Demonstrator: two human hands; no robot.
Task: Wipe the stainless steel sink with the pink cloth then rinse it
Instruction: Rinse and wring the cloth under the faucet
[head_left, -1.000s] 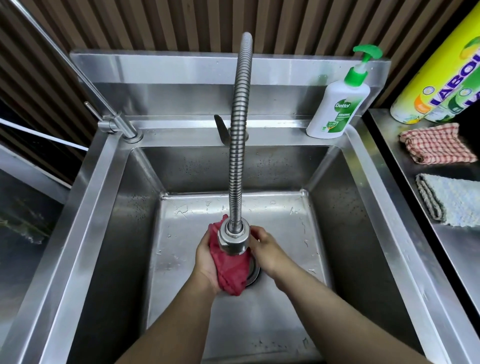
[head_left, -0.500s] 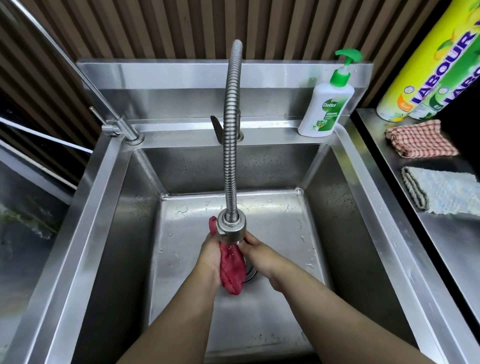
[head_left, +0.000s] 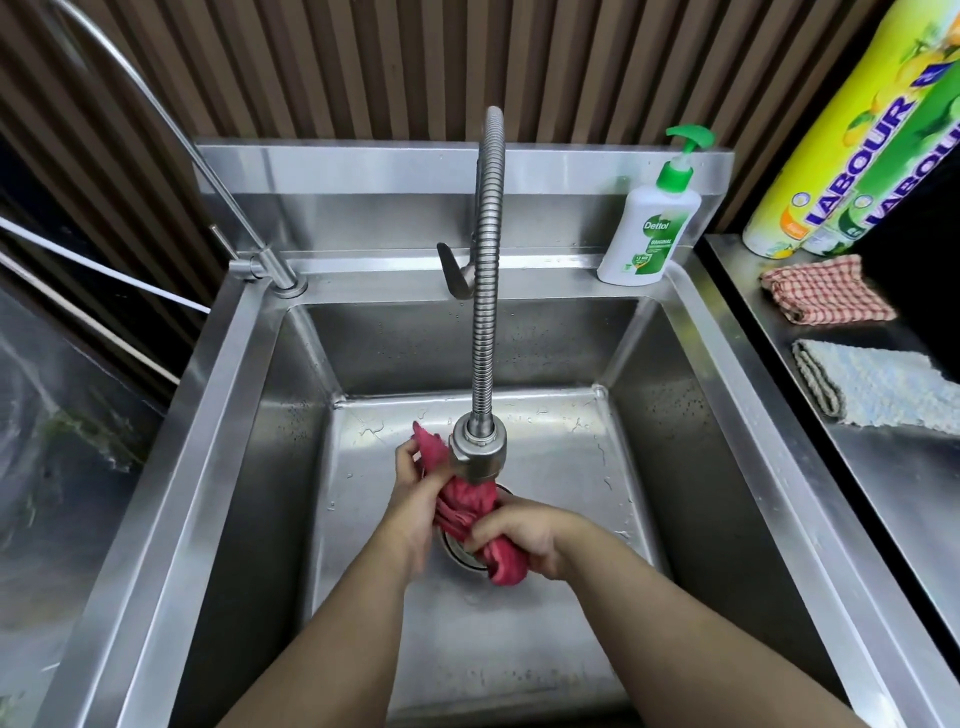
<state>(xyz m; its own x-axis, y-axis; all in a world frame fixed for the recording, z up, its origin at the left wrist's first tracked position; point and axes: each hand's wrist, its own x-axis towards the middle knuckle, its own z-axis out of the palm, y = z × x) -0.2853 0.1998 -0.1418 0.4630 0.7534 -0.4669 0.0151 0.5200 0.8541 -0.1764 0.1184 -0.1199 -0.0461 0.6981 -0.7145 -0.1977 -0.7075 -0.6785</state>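
- While we hold the pink cloth (head_left: 464, 512) at frame centre, just under the faucet head (head_left: 478, 449) and over the drain (head_left: 460, 558), our left hand (head_left: 415, 493) grips its upper end and our right hand (head_left: 524, 538) its lower end.
- Working so close, we could knock the faucet head, or let the loose end catch in the drain.
- The sink (head_left: 675, 441) walls hem us left and right; bare basin floor lies open toward the lower frame.

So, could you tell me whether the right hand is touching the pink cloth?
Touching. The head view shows the right hand gripping the pink cloth, fingers curled round its lower end.
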